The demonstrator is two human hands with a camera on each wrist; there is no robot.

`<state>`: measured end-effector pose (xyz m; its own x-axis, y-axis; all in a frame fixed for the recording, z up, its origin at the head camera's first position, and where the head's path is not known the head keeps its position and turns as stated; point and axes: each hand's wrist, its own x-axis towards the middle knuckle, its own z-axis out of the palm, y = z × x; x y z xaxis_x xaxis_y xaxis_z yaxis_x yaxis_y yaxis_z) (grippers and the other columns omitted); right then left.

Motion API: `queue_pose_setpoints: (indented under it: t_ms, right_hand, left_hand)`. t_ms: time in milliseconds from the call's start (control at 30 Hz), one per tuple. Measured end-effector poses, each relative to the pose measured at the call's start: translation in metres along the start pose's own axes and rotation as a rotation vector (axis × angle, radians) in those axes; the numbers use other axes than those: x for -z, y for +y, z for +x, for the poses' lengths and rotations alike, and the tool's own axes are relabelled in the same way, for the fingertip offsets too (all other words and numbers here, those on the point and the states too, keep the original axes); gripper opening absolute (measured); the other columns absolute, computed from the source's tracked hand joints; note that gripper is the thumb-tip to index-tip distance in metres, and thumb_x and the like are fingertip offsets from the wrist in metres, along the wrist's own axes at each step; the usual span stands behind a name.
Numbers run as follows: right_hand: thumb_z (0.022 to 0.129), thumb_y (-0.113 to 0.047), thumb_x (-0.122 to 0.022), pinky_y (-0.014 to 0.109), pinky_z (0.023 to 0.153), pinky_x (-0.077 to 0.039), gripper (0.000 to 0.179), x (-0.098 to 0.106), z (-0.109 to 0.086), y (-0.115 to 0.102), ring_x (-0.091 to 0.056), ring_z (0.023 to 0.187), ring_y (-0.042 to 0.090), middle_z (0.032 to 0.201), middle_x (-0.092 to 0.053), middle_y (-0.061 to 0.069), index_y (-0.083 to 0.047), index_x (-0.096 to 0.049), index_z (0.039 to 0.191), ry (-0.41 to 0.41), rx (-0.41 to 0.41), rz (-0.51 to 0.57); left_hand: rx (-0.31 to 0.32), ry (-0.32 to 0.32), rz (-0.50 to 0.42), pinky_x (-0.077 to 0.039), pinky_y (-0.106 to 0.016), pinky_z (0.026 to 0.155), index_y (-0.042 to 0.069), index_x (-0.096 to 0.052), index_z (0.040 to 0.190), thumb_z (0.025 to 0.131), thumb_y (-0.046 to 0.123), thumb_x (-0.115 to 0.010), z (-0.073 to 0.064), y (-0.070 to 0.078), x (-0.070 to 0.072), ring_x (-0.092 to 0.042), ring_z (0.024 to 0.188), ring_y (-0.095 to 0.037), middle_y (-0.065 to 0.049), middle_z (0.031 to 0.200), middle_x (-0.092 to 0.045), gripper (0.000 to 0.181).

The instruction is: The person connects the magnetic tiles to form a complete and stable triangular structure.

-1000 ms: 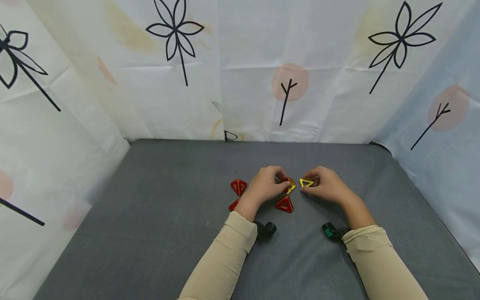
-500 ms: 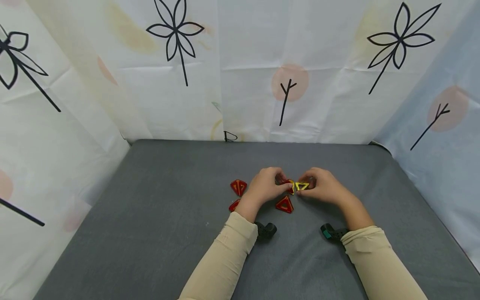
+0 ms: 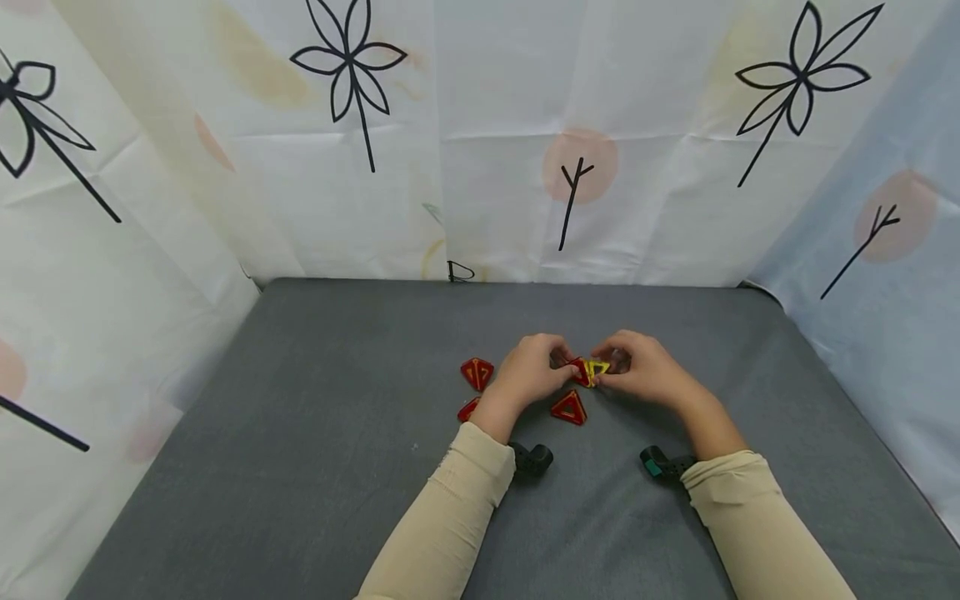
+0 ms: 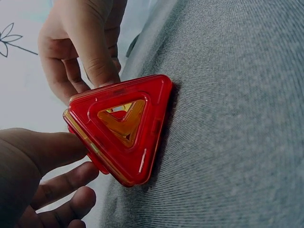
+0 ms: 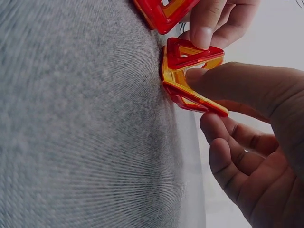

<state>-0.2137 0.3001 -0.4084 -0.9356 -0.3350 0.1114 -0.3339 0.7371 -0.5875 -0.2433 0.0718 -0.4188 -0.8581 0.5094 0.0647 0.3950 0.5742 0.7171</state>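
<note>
My left hand (image 3: 528, 373) pinches a red triangular magnetic tile piece (image 3: 579, 372) over the table. Facing it, my right hand (image 3: 647, 367) pinches a yellow-edged triangular magnetic tile (image 3: 599, 367). In the right wrist view this tile (image 5: 204, 102) leans at an angle against the red tile (image 5: 185, 61), their edges meeting near the cloth. My right thumb lies inside the angle between them. Just in front of the hands lies another red triangle piece (image 3: 569, 408); this piece (image 4: 156, 128) fills the middle of the left wrist view and overlaps the left fingertips.
Left of the left hand lies a red triangle piece (image 3: 477, 374). A further red piece (image 3: 467, 410) is partly hidden by the left wrist. Grey cloth covers the table (image 3: 337, 400), and patterned white curtains (image 3: 495, 167) hang behind and at both sides.
My right hand has moved left, bringing its yellow tile from apart to meeting the red piece. My left hand stays nearly in place. The loose red pieces have not moved.
</note>
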Motion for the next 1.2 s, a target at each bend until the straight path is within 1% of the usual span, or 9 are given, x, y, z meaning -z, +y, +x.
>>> queue_pose_setpoints:
  t_ms: [333,533,700,867,1000,1200]
  right_hand:
    - [0.093,-0.001,-0.079,0.027,0.076,-0.058,0.026,0.0014,-0.0008,-0.0031,-0.070,0.091,0.019,0.114,-0.069,0.017,0.000,-0.073,0.119,0.003,0.013,0.067]
    - [0.096,-0.001,-0.076,0.029,0.076,-0.058,0.023,0.0029,0.0002,-0.0042,-0.071,0.094,0.024,0.115,-0.071,0.016,-0.002,-0.074,0.119,0.022,0.033,0.073]
    - [0.098,-0.001,-0.074,0.032,0.078,-0.058,0.021,0.0034,-0.0002,-0.0060,-0.072,0.096,0.027,0.116,-0.072,0.016,-0.001,-0.074,0.119,0.025,0.039,0.077]
    - [0.099,-0.002,-0.072,0.031,0.076,-0.057,0.019,0.0030,-0.0004,-0.0069,-0.071,0.093,0.024,0.114,-0.072,0.016,-0.002,-0.075,0.118,0.021,0.037,0.078]
    - [0.100,-0.004,-0.072,0.031,0.075,-0.055,0.016,0.0018,-0.0003,-0.0062,-0.070,0.091,0.022,0.109,-0.074,0.012,-0.005,-0.076,0.115,0.012,0.029,0.071]
    - [0.102,-0.009,-0.072,0.034,0.080,-0.057,0.015,0.0004,-0.0002,-0.0055,-0.070,0.093,0.019,0.107,-0.076,0.009,-0.006,-0.077,0.116,-0.005,0.027,0.065]
  left_hand:
    - [-0.006,-0.005,0.006,-0.056,-0.031,0.079,0.016,-0.076,0.110,0.103,0.027,-0.073,0.0013,-0.0011,-0.0007,-0.067,0.089,-0.011,0.001,0.104,-0.075,0.013]
    - [-0.018,-0.008,-0.019,-0.056,-0.032,0.081,0.015,-0.077,0.113,0.104,0.023,-0.071,0.0027,-0.0019,0.0000,-0.068,0.091,-0.013,0.000,0.108,-0.076,0.013]
    - [-0.025,-0.012,-0.019,-0.057,-0.033,0.084,0.016,-0.077,0.115,0.104,0.022,-0.070,0.0018,-0.0014,0.0002,-0.068,0.093,-0.013,0.000,0.109,-0.076,0.014]
    - [-0.039,-0.011,-0.014,-0.057,-0.033,0.084,0.015,-0.078,0.115,0.105,0.022,-0.069,0.0004,0.0007,0.0011,-0.069,0.095,-0.013,0.000,0.110,-0.076,0.015]
    - [-0.039,-0.013,-0.021,-0.058,-0.034,0.087,0.015,-0.078,0.116,0.105,0.021,-0.069,-0.0009,0.0018,0.0007,-0.069,0.096,-0.014,0.000,0.110,-0.076,0.015]
    - [-0.034,-0.016,-0.016,-0.058,-0.035,0.088,0.015,-0.078,0.116,0.105,0.022,-0.069,-0.0014,0.0016,-0.0008,-0.069,0.097,-0.014,0.000,0.110,-0.076,0.015]
